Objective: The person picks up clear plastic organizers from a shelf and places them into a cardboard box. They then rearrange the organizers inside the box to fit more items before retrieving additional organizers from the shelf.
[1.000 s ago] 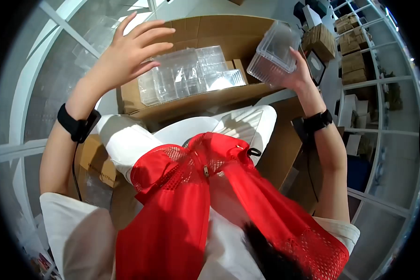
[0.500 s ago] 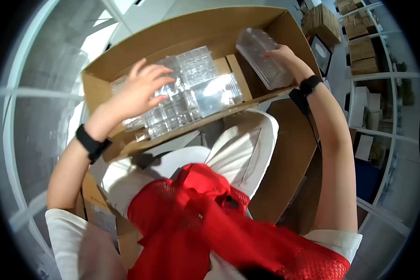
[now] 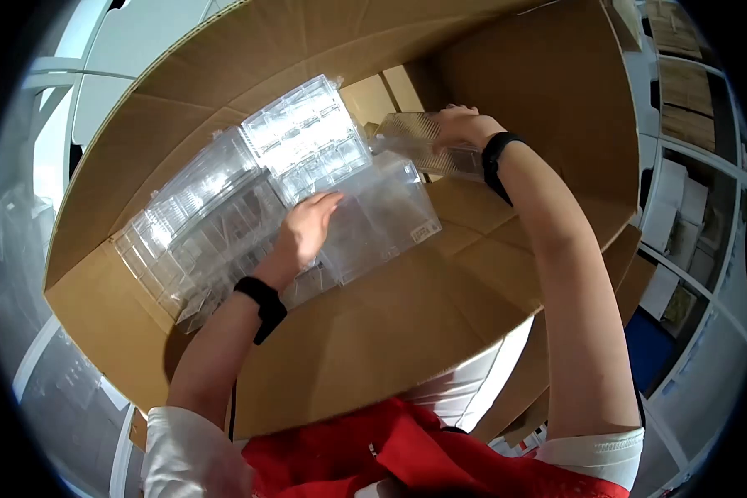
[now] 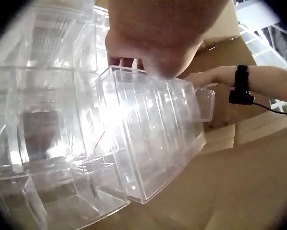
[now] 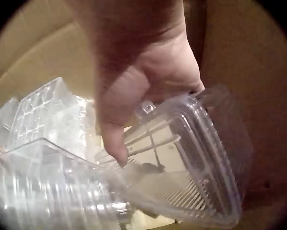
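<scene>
In the head view, my right hand (image 3: pixel 466 130) is deep in the right side of a large cardboard box (image 3: pixel 556 100). It grips a clear plastic container (image 5: pixel 196 158) with ribbed walls, the thumb lying along its near side in the right wrist view. My left hand (image 3: pixel 309 228) is at the top edge of a clear plastic box (image 4: pixel 153 134), its fingers fairly straight and together, fingertips at the rim. A small label is on that box's lower corner in the head view. Next to it lies a bright, clear box with compartments (image 3: pixel 307 124).
More clear plastic boxes (image 3: pixel 199 199) fill the left part of the carton. Flat tan cardboard pieces (image 3: pixel 373 95) lie behind the clear boxes. The carton's near wall (image 3: pixel 373 332) rises between the person's body and the contents. Shelves with boxes (image 3: pixel 681 199) stand on the right.
The view has come closer over the carton. My right hand has lowered the clear container from above the carton into its right side. The left hand has come down onto a clear box.
</scene>
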### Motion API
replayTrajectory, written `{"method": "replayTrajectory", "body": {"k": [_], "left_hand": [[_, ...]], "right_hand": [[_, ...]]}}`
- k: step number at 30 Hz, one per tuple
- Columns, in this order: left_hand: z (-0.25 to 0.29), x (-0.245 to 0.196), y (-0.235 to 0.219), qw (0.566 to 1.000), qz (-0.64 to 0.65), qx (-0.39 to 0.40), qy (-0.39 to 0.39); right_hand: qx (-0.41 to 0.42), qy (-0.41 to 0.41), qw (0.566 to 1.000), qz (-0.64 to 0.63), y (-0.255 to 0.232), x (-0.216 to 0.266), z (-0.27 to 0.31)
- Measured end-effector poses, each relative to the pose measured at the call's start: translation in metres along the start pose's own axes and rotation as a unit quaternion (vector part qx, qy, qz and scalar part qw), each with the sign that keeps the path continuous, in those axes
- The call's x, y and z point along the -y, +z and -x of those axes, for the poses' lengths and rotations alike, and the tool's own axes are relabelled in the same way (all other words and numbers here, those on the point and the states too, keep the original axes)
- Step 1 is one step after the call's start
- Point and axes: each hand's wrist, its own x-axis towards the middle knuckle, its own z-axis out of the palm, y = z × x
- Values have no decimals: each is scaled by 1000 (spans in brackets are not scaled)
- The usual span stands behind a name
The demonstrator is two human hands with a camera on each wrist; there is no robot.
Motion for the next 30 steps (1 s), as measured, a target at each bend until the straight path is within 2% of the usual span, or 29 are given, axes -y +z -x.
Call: {"method": "replayTrajectory", "body": {"k": [3, 6, 7, 9, 10, 12, 13, 14, 16, 18, 19, 22, 23, 26, 28, 30], "left_hand": [[2, -8, 4, 998, -7, -60, 8], [5, -4, -6, 998, -8, 48, -34], [6, -8, -8, 999, -12, 40, -34], [3, -17, -11, 999, -23, 24, -32], [-4, -21, -10, 999, 1, 46, -27], [-30, -30, -1, 995, 50, 87, -17], [-49, -34, 7, 992, 11, 124, 15], [-73, -39, 15, 986, -27, 161, 45], [-122, -54, 13, 954, -2, 300, 16], [-153, -49, 18, 901, 43, 432, 15], [-157, -53, 18, 879, -34, 475, -19], [-162, -50, 27, 853, 9, 521, 3], [-163, -53, 24, 849, -17, 528, 14], [-156, -63, 9, 842, 55, 536, -24], [-133, -53, 5, 889, 135, 437, 4], [-101, -57, -7, 920, 129, 368, -22]], "right_hand": [[92, -26, 994, -49, 4, -19, -18], [166, -49, 976, -129, 19, -40, -31], [190, -61, 968, -152, 16, -42, -27], [178, -82, 964, -178, 29, -55, -38], [171, -91, 962, -191, 34, -61, -43], [219, -104, 949, -200, 24, -60, -48], [244, -110, 942, -205, 19, -60, -50], [234, -113, 943, -209, 19, -63, -54], [219, -119, 943, -218, 23, -69, -60], [240, -123, 937, -223, 7, -68, -45], [250, -120, 936, -219, 4, -71, -42], [267, -114, 934, -207, 4, -83, -32], [265, -113, 936, -200, 4, -85, -29], [282, -116, 925, -228, 4, -95, -24], [276, -118, 925, -234, 9, -100, -21], [241, -118, 941, -206, 8, -94, -14]]}}
